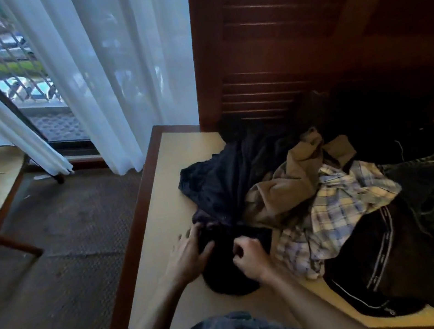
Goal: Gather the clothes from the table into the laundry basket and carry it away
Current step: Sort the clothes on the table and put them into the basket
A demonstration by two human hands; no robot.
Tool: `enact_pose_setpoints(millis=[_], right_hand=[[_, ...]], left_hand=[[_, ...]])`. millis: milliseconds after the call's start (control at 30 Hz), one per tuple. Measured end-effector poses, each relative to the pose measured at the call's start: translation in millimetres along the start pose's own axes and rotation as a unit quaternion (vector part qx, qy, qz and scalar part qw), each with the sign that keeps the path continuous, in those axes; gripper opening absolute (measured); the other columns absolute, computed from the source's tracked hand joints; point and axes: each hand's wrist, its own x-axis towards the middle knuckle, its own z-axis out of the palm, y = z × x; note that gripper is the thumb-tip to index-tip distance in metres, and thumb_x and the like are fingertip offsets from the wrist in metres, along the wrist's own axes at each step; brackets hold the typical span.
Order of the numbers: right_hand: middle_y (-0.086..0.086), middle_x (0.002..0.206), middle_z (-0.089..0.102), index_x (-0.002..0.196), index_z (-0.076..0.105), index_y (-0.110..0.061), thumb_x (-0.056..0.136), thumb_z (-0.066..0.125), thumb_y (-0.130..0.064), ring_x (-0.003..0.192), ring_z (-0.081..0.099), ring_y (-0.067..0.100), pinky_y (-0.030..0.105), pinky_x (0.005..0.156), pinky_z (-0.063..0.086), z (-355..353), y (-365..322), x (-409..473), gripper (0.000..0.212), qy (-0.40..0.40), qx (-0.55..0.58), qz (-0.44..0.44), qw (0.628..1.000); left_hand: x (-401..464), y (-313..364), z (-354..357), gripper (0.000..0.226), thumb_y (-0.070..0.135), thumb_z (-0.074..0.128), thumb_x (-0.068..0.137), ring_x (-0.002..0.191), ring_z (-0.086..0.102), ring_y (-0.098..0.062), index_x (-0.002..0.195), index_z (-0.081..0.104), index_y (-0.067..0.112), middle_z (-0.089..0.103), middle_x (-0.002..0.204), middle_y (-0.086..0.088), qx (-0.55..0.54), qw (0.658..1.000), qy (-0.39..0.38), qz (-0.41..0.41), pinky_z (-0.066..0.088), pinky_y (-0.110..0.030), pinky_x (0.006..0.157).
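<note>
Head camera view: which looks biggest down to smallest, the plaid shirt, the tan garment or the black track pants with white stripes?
1. Black track pants with white side stripes, though they lie nearest the camera.
2. Blue-and-yellow plaid shirt and crumpled tan garment: too alike, and overlapped, to rank.

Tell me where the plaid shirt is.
The plaid shirt lies mid-pile on the table, right of both hands, between the tan garment and black shorts.
</note>
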Motion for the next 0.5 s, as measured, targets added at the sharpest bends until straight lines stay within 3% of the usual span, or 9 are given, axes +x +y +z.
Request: enact_pose_setpoints(millis=[100,167,233,300,333,400,433,500], right_hand=[[0.002,0.087,0.067,0.079,0.064,-0.02,0.081,0.068,-0.012,0.082,0.063,0.014,0.027,0.069,0.049,13,-2,-42,0.009,-0.167,0.003,0.015,0.986],[-0.002,0.086,0.067,0.083,0.066,-0.02,0.082,0.068,-0.013,0.079,0.062,0.008,0.022,0.069,0.049,10,3,-58,0.008,-0.207,0.001,0.015,0.978],[-0.005,0.081,0.065,0.081,0.065,-0.021,0.081,0.067,-0.012,0.072,0.059,0.001,0.019,0.068,0.046,1,3,-69,0.009,-0.131,0.059,0.014,0.99],[-0.007,0.077,0.067,0.078,0.066,-0.017,0.08,0.067,-0.007,0.072,0.061,0.001,0.017,0.067,0.045,-14,3,-71,0.01,0.028,0.147,0.014,0.989],[-0.008,0.077,0.068,0.078,0.066,-0.016,0.08,0.068,-0.004,0.075,0.062,0.002,0.015,0.069,0.046,-23,2,-68,0.012,0.112,0.174,0.014,0.978],[-0.011,0.081,0.067,0.083,0.067,-0.017,0.082,0.068,0.0,0.083,0.062,0.003,0.011,0.076,0.045,-46,-5,-59,0.017,0.243,0.188,0.007,0.952],[-0.009,0.086,0.067,0.087,0.067,-0.016,0.084,0.067,0.0,0.085,0.061,0.003,0.01,0.079,0.044,-57,-12,-52,0.016,0.284,0.18,-0.004,0.942],[-0.006,0.097,0.066,0.099,0.065,-0.015,0.087,0.067,-0.006,0.093,0.059,0.005,0.009,0.086,0.04,-73,-27,-37,0.014,0.313,0.157,-0.031,0.936]], left_hand=[[18,24,-10,0.076,0.065,0.057,0.089,0.144,0.029,-0.037,0.153,0.029,0.035,0.023,0.164,-0.009,-0.078,0.994,0.079,-0.001,0.029,-0.052,0.116],[29,35,-11,0.083,0.073,0.056,0.086,0.153,0.008,-0.034,0.155,0.02,0.046,0.005,0.169,-0.005,-0.037,0.999,0.013,0.003,0.016,-0.058,0.12],[34,39,-6,0.076,0.077,0.05,0.086,0.154,0.008,-0.032,0.152,0.029,0.046,0.015,0.168,-0.001,0.054,0.994,-0.095,0.018,0.017,-0.061,0.118],[31,33,5,0.056,0.065,0.052,0.092,0.144,0.034,-0.029,0.14,0.052,0.037,0.045,0.151,0.0,0.148,0.977,-0.139,0.062,0.037,-0.054,0.111],[29,30,11,0.042,0.057,0.054,0.093,0.131,0.049,-0.026,0.127,0.061,0.033,0.059,0.135,-0.001,0.142,0.979,-0.129,0.072,0.047,-0.048,0.101],[16,29,16,0.034,0.049,0.053,0.092,0.092,0.066,-0.018,0.097,0.068,0.019,0.07,0.096,-0.001,-0.02,0.989,-0.137,0.062,0.051,-0.04,0.077],[7,30,17,0.039,0.047,0.052,0.094,0.076,0.061,-0.014,0.087,0.068,0.012,0.066,0.081,-0.001,-0.124,0.977,-0.168,0.045,0.047,-0.038,0.067],[-14,29,16,0.043,0.038,0.05,0.103,0.067,0.051,-0.013,0.086,0.07,0.004,0.06,0.075,-0.002,-0.256,0.942,-0.215,0.006,0.038,-0.032,0.061]])
